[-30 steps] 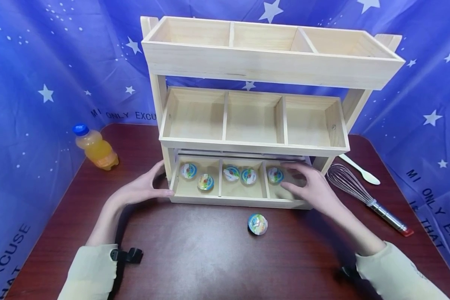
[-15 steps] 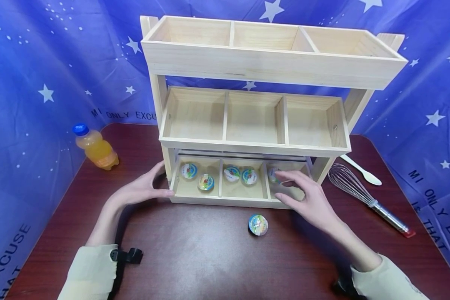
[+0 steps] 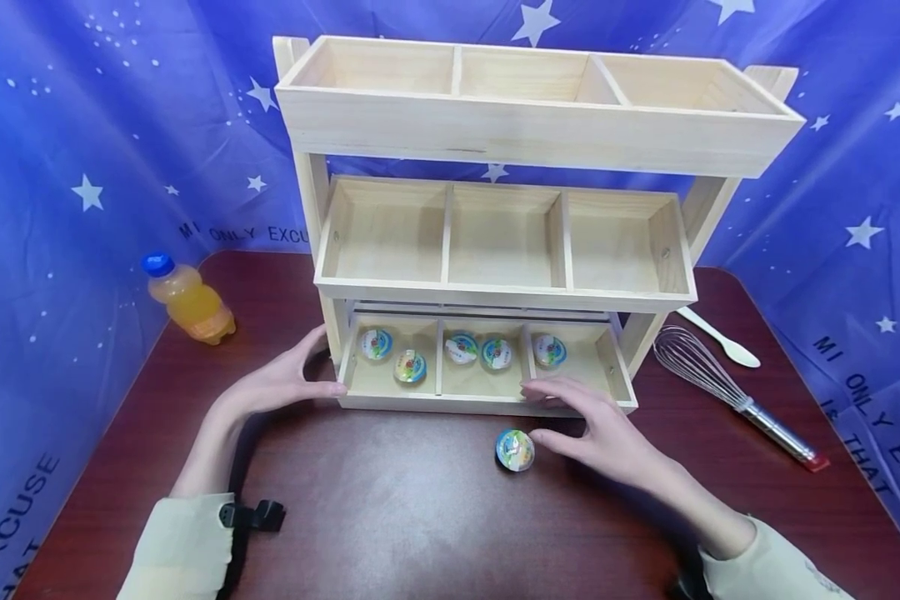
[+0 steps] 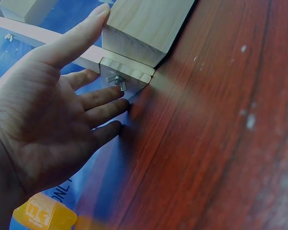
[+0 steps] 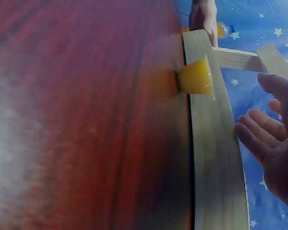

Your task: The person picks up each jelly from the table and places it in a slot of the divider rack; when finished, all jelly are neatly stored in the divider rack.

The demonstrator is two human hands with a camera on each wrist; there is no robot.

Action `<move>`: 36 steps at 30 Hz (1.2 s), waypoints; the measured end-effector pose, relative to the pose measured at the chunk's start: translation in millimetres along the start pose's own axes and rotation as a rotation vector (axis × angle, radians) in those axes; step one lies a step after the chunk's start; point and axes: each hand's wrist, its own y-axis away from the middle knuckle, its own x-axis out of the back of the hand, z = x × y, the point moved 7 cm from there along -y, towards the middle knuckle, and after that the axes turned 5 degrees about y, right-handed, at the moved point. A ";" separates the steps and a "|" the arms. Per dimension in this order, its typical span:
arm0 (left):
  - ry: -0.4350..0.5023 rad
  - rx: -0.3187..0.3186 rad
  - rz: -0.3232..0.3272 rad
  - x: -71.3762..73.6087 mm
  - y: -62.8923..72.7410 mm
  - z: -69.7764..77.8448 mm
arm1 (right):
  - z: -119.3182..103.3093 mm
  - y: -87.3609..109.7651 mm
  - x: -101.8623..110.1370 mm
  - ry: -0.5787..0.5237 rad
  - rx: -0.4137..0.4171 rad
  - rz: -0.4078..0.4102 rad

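Observation:
A three-tier wooden rack (image 3: 540,133) stands on the table. My left hand (image 3: 270,379) is at the left end of its lowest tray (image 3: 420,404); in the left wrist view the thumb touches the tray's corner, and the other fingers extend beside a wing nut (image 4: 117,81). In front of that tray a jelly cup (image 3: 514,450) with a printed lid lies on the table, its side yellow in the right wrist view. My right hand (image 3: 607,425) has its thumb tip right at this cup, index finger over the tray's front edge, nothing held.
Several similar jelly cups (image 3: 410,366) lie in the lowest tray: two left, two middle, one right. An orange drink bottle (image 3: 195,308) stands at the back left. At the right lie a whisk (image 3: 780,433) and a white spoon (image 3: 738,354). A starred blue curtain (image 3: 120,108) surrounds the table.
My right hand has left the right compartment of the lowest tray and come forward and left to the loose jelly cup; the cup inside that compartment now shows fully. The left hand keeps its place.

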 end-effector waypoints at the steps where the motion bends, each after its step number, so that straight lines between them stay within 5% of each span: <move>1: 0.001 -0.002 0.000 0.0 0.1 0.1 | -0.6 1.2 -1.3 0.020 0.008 -0.004; 8: 0.002 0.001 0.005 -0.3 0.7 0.5 | -5.3 7.0 -4.5 0.036 0.050 -0.013; 20: 0.019 -0.020 0.003 -1.9 1.2 1.0 | 0.8 17.1 -29.2 0.042 0.029 -0.165; 36: 0.015 -0.035 0.008 -1.1 3.2 3.0 | 3.9 17.0 -39.1 0.054 -0.029 -0.206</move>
